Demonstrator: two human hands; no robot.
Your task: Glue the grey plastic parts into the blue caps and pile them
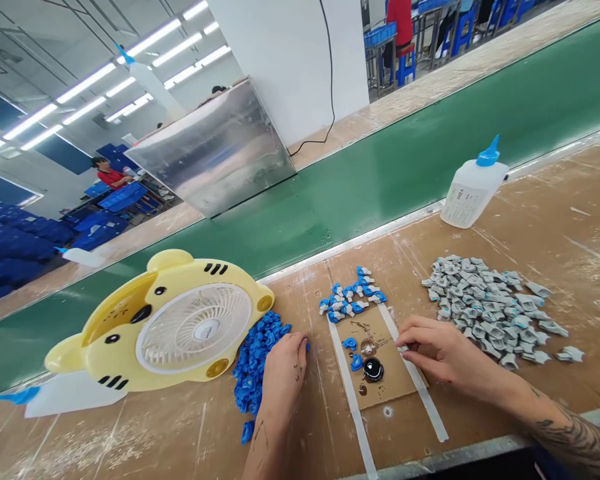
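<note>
My left hand (286, 367) is closed at the right edge of a heap of small blue plastic parts (250, 363), with a bit of blue showing at its fingertips. My right hand (437, 347) pinches a small grey plastic part (403, 348), mostly hidden by the fingers, over the right side of a taped-down cardboard sheet (390, 390). On that sheet lie two loose blue parts (356, 362), a round black cap-like thing (373, 369) and a clear wet blob (369, 347). Joined blue-and-grey pieces (350, 297) cluster at its far edge. Grey parts (485, 307) are heaped to the right.
A yellow animal-faced fan (180, 333) stands left of the blue heap. A squeeze bottle with blue nozzle (473, 190) is at the back right; another bottle (75, 397) lies left. A green conveyor belt (380, 190) runs behind, with a metal panel (220, 150) beyond.
</note>
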